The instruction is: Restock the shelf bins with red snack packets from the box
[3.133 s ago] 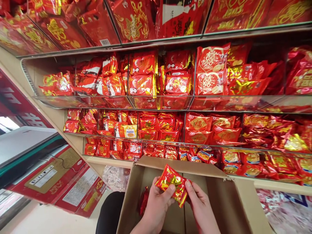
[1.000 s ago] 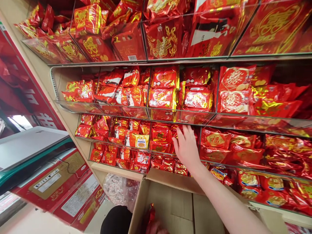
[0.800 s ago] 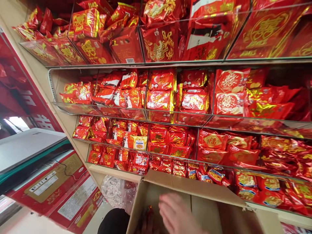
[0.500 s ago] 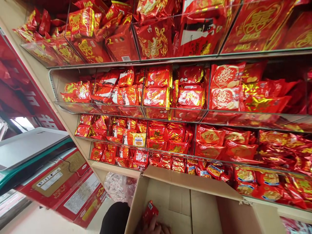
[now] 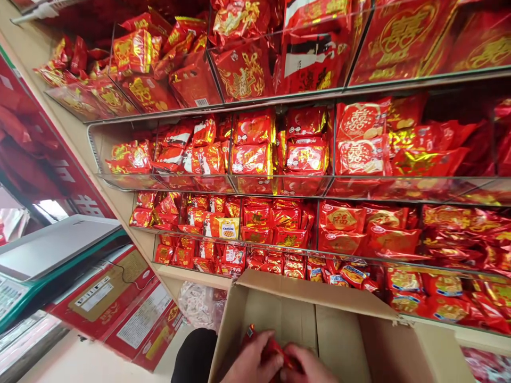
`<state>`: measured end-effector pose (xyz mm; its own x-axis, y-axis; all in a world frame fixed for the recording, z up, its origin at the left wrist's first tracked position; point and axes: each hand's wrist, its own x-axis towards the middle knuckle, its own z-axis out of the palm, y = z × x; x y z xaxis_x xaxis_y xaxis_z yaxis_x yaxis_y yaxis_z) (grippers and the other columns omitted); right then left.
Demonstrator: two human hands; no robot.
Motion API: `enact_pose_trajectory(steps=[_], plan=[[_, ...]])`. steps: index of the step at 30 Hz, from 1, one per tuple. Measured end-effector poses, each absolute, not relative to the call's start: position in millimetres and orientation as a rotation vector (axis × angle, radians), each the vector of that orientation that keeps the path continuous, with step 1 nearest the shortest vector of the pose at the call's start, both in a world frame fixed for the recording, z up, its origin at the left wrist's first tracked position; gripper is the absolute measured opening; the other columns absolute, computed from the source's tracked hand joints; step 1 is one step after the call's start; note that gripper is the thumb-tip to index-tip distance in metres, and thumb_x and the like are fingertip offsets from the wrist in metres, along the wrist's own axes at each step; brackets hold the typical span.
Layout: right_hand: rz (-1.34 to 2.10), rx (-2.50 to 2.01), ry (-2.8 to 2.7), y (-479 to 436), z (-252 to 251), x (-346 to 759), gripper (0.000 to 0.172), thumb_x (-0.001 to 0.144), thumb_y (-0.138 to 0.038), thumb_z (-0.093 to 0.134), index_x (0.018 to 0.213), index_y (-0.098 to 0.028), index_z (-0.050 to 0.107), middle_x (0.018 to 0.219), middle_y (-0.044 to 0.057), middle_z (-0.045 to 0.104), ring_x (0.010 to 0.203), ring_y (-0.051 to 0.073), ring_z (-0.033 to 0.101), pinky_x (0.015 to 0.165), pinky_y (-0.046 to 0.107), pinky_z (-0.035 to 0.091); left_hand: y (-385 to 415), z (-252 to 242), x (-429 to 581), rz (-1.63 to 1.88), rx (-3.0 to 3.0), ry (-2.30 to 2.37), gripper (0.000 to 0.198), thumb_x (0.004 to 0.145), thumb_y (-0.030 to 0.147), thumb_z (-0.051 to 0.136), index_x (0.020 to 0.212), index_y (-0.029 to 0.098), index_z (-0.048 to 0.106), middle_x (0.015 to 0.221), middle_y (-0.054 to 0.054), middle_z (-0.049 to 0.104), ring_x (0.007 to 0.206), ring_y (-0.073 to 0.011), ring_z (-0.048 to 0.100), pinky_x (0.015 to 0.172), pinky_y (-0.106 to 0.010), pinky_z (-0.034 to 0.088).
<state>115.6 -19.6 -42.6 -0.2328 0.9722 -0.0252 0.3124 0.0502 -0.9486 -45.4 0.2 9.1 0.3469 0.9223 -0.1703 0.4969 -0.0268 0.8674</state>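
Note:
Both hands are at the bottom of the head view, over the opening of a cardboard box (image 5: 339, 332). My left hand (image 5: 251, 359) has its thumb and fingers closed on a red packet (image 5: 272, 348). My right hand (image 5: 305, 364) is just to its right, its fingers bent and closed on the same red packet, which lies between the two hands. A dark end of red wrapping with a small label shows beyond my left fingers. The lower parts of both hands are cut off by the frame edge.
Shelves (image 5: 255, 191) of red and gold packets rise behind the box. A scale with a metal tray (image 5: 59, 244) stands at the left above red cartons (image 5: 120, 303). A clear bag (image 5: 197, 304) lies beside the box, near a dark-clothed knee (image 5: 194, 354).
My left hand and right hand are now higher and fully visible at the packet; before, only some fingers showed low in the box. The view has shifted slightly.

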Motion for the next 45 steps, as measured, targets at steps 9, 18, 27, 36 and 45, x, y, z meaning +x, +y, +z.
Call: enact_pose_trajectory(steps=[9, 18, 27, 36, 45], plan=[[0.968, -1.364, -0.984, -9.1, 57.4, 138.3, 0.035, 0.079, -0.051, 0.04, 0.071, -0.019, 0.052, 0.063, 0.0, 0.056, 0.06, 0.016, 0.051, 0.054, 0.024, 0.04, 9.3, 89.9, 23.3, 1.05, 1.268, 1.193, 0.036, 0.078, 0.049, 0.043, 0.059, 0.018, 0.046, 0.051, 0.004, 0.04, 0.047, -0.0094, 0.039, 0.045, -0.019, 0.034], [0.953, -1.312, -0.677, -13.4, 57.5, 157.0, 0.036, 0.077, -0.054, 0.043, 0.076, -0.019, 0.05, 0.053, -0.004, 0.049, 0.043, 0.01, 0.043, 0.036, 0.02, 0.033, 14.7, 92.2, 12.3, 1.131, 1.14, 1.385, 0.035, 0.076, 0.055, 0.041, 0.073, 0.02, 0.048, 0.051, 0.004, 0.049, 0.038, -0.0103, 0.045, 0.034, -0.019, 0.033], [1.117, -1.235, -0.925, -24.9, 49.3, 137.9, 0.035, 0.079, -0.05, 0.042, 0.089, -0.018, 0.054, 0.074, 0.003, 0.062, 0.064, 0.017, 0.056, 0.057, 0.024, 0.044, -5.6, 71.7, 21.0, 0.997, 1.193, 1.186, 0.036, 0.081, 0.047, 0.039, 0.085, 0.016, 0.056, 0.065, -0.001, 0.06, 0.055, -0.0123, 0.054, 0.048, -0.021, 0.042], [1.188, -1.23, -1.404, -20.9, 72.0, 158.5, 0.024, 0.075, -0.042, 0.053, 0.088, -0.022, 0.056, 0.072, -0.001, 0.061, 0.064, 0.014, 0.054, 0.057, 0.022, 0.04, 6.3, 83.1, -2.4, 0.85, 1.365, 0.878, 0.021, 0.075, 0.034, 0.056, 0.082, 0.014, 0.058, 0.073, -0.001, 0.06, 0.07, -0.0119, 0.053, 0.066, -0.023, 0.042], [1.345, -1.135, -0.86, -23.7, 77.1, 140.6, 0.039, 0.063, -0.048, 0.063, 0.086, -0.018, 0.058, 0.078, 0.004, 0.066, 0.07, 0.018, 0.059, 0.058, 0.026, 0.046, 7.6, 91.0, 6.7, 1.108, 1.091, 0.98, 0.027, 0.075, 0.033, 0.057, 0.093, 0.019, 0.042, 0.075, 0.001, 0.056, 0.062, -0.009, 0.052, 0.053, -0.02, 0.044]])
